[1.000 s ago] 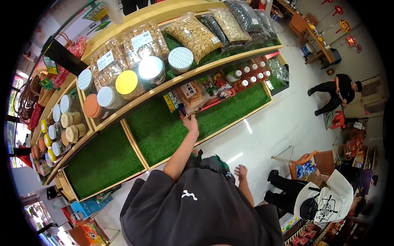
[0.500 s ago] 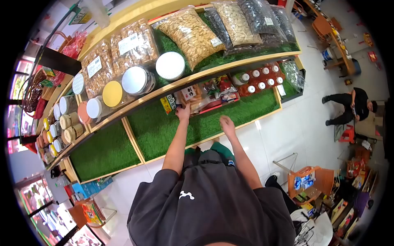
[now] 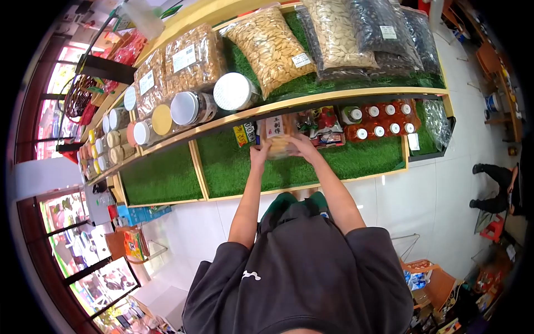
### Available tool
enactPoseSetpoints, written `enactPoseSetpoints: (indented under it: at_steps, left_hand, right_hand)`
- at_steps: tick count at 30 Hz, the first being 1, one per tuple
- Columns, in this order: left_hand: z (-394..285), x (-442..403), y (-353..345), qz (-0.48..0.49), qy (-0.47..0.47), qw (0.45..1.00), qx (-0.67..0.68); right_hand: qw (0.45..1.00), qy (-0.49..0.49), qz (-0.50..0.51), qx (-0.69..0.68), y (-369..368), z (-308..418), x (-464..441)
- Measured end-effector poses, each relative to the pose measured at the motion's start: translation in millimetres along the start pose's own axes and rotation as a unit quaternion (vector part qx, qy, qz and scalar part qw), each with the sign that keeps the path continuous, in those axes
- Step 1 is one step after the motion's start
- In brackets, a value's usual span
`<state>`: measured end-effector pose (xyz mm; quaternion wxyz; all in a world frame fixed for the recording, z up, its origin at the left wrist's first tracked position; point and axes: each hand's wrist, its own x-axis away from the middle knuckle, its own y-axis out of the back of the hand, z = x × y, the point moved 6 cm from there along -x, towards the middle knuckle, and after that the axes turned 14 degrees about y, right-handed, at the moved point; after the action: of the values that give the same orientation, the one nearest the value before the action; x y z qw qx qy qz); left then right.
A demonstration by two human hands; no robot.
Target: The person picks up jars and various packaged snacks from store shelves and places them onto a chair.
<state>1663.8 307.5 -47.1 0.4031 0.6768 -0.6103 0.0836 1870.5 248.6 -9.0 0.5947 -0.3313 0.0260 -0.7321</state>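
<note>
A clear snack package (image 3: 279, 146) with pale brown contents and a label with dark characters sits at the front of the lower shelf. My left hand (image 3: 260, 153) grips its left side, fingers closed on the edge. Against the opposite side, my right hand (image 3: 302, 146) is closed as well. A yellow, green and black price card (image 3: 243, 135) stands just left of the package. To its right lie small colourful packets (image 3: 325, 123), partly behind my right hand. The underside of the package is hidden.
Red-capped rows aside, white-capped bottles of reddish liquid (image 3: 384, 119) stand on the right. Above, the upper shelf holds a large bag of seeds (image 3: 270, 50) and white-lidded jars (image 3: 232, 92). A wooden rail (image 3: 311, 99) runs over the lower shelf; green turf (image 3: 345, 161) lines it.
My right hand has moved from the open turf up to the package's right side and closed on it. My left hand stays at the left side. The whole view has shifted.
</note>
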Motion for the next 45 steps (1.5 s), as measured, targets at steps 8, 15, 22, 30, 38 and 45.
enactPoseSetpoints:
  at_steps: [8,15,22,30,38,45]
  left_hand:
    - [39.8,127.6,-15.0,0.326,0.195,0.887,0.263]
    - [57.5,143.2,-34.5,0.405,0.193,0.867,0.216]
    - [54.0,159.2,-6.2,0.410,0.154,0.868,0.233]
    - [140.5,159.5,97.5,0.301,0.098,0.872,0.373]
    - [281.2,178.1,279.2,0.062,0.054,0.868,0.489]
    - [418.9,234.7,361.8,-0.059,0.082,0.690,0.716]
  right_hand:
    - [0.996,0.002,0.046,-0.077,35.9,-16.8,96.1]
    - [0.996,0.016,0.066,-0.049,47.1,-44.6,133.9]
    - [0.996,0.005,0.087,-0.007,15.1,-39.7,150.5]
    - [0.981,-0.097,0.156,0.068,-81.3,-114.5,135.4]
    - [0.910,-0.145,0.326,0.210,-269.3,-244.0,170.8]
    - [0.755,-0.154,0.513,0.378,-400.8,-363.9,216.2]
